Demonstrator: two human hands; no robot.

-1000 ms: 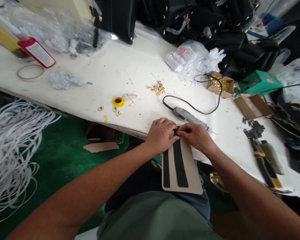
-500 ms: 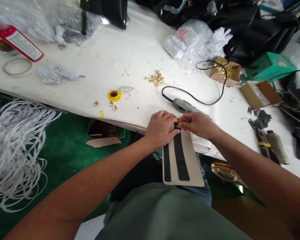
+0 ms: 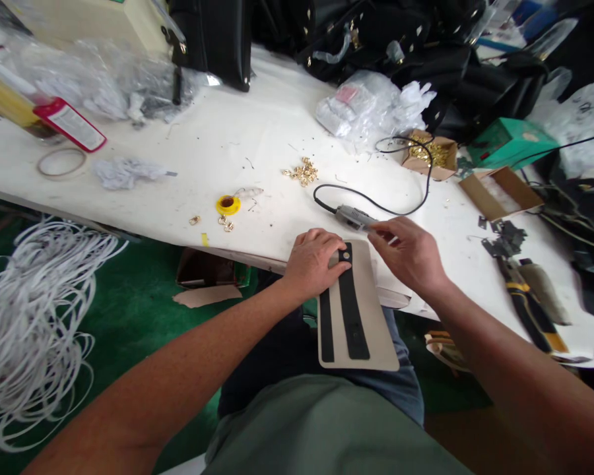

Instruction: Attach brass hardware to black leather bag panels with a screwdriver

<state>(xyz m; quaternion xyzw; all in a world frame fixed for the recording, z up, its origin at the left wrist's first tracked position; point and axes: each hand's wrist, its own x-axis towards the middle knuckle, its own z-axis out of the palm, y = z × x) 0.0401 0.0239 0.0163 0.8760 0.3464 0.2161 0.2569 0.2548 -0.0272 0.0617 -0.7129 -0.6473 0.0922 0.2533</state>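
Observation:
My left hand (image 3: 314, 260) grips the top left of a beige panel (image 3: 376, 316), its thumb and fingers pressing beside the top end of a black strap (image 3: 354, 316). A small pale round spot, a hole or a stud, shows in that end. A second, narrower black strip (image 3: 327, 326) lies along the panel's left side. The panel reaches from the table edge over my lap. My right hand (image 3: 408, 254) is beyond the panel's upper right corner, fingers curled at the grey corded hand tool (image 3: 354, 218) on the table. The hand hides the tool's front end.
Loose gold fittings (image 3: 304, 173) lie in a pile; a yellow roll (image 3: 228, 204) and more fittings sit farther left. A black cord (image 3: 406, 211) loops behind the tool. To the right are a carton of gold parts (image 3: 445, 168), an open box (image 3: 499, 191) and pliers (image 3: 529, 310).
My right hand has let go of the strap's top end and moved right to the grey tool. My left hand stays on the panel. The view has shifted slightly.

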